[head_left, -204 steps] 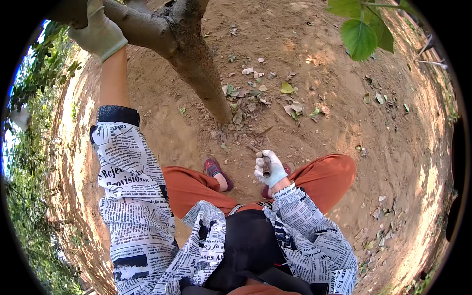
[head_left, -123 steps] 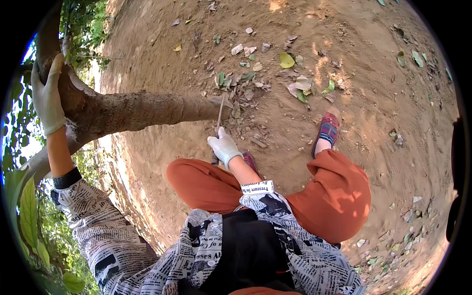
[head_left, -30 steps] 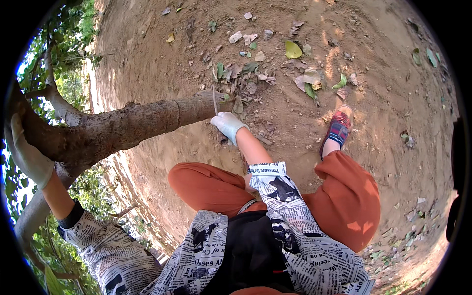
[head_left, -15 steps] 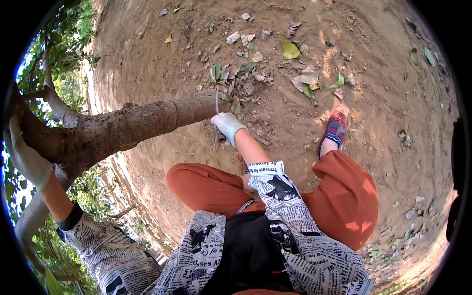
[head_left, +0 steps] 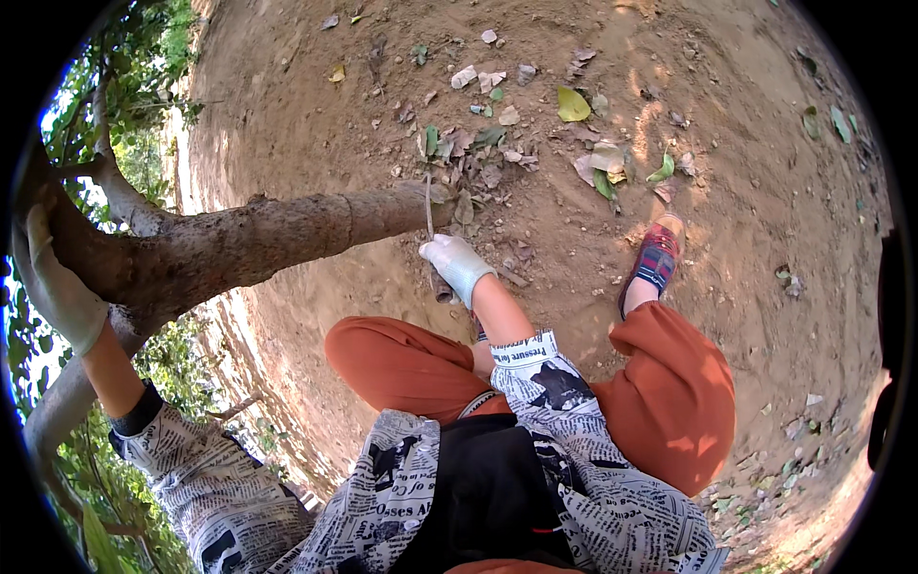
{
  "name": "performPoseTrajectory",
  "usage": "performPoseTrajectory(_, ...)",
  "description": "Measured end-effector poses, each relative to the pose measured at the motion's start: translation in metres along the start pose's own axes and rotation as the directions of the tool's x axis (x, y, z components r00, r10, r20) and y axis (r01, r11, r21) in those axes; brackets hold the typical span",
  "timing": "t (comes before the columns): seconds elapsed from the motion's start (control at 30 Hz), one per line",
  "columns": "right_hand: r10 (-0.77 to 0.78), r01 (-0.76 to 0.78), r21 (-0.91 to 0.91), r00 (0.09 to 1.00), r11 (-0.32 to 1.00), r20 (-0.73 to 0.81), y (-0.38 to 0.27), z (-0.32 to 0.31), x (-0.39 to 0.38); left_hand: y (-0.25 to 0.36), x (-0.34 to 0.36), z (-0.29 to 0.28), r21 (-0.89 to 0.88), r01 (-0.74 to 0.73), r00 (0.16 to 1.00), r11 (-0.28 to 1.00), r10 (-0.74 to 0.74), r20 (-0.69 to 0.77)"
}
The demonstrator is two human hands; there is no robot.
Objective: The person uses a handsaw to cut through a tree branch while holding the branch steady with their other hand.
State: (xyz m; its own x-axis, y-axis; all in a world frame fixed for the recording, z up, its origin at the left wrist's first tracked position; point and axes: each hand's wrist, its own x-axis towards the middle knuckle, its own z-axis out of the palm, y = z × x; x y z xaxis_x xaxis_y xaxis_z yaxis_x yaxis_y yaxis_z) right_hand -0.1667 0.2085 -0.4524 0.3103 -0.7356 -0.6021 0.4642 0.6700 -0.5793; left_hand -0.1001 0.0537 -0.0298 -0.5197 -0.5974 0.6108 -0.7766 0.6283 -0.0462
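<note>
A tree trunk [head_left: 277, 234] runs from the left edge to the ground near the middle, forking at the left. My left hand [head_left: 65, 297], in a pale glove, is wrapped against the trunk by the fork. My right hand [head_left: 461, 266], also in a pale glove, is closed round a hand tool with a thin, narrow blade [head_left: 429, 206]. The blade lies across the foot of the trunk. A brown, rounded piece [head_left: 441, 287] shows below my right fist; whether it is the tool's handle end I cannot tell.
Brown soil [head_left: 316, 105] spreads around the trunk, with dry leaves [head_left: 490, 172], a yellow leaf [head_left: 573, 104] and pale stones [head_left: 464, 77]. My shoe [head_left: 654, 260] rests on the soil at right. Green foliage [head_left: 91, 478] and a side branch [head_left: 124, 203] stand at left.
My right hand and the blade have shifted slightly toward me, baring more of the brown piece below the fist. My left hand stays at the fork; the whole view has shifted a little.
</note>
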Motion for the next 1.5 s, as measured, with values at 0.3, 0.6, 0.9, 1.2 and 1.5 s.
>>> performPoseTrajectory(0.3, 0.037, -0.038, 0.014, 0.999, 0.999, 0.029, -0.001, -0.006, 0.012, -0.001, 0.005, -0.007, 0.078, -0.020, 0.999, 0.997, 0.016, 0.042)
performPoseTrajectory(0.6, 0.083, -0.085, 0.037, 0.995, 0.996, 0.049, -0.013, -0.003, -0.002, -0.001, 0.004, -0.009, 0.043, -0.092, 0.995, 0.995, 0.091, 0.033)
performPoseTrajectory(0.9, 0.072, -0.072, 0.130, 0.997, 0.989, 0.004, 0.008, -0.004, -0.009, 0.004, 0.005, -0.001, -0.006, -0.002, 1.000, 1.000, 0.002, -0.027)
performPoseTrajectory(1.2, 0.085, -0.084, 0.037, 0.996, 0.996, -0.008, -0.002, -0.001, -0.016, 0.013, 0.005, -0.001, 0.013, -0.026, 1.000, 1.000, 0.026, 0.008)
performPoseTrajectory(1.5, 0.089, -0.088, 0.137, 0.996, 0.987, 0.002, 0.004, -0.003, -0.011, -0.003, 0.006, -0.008, 0.022, -0.003, 1.000, 1.000, 0.002, 0.029)
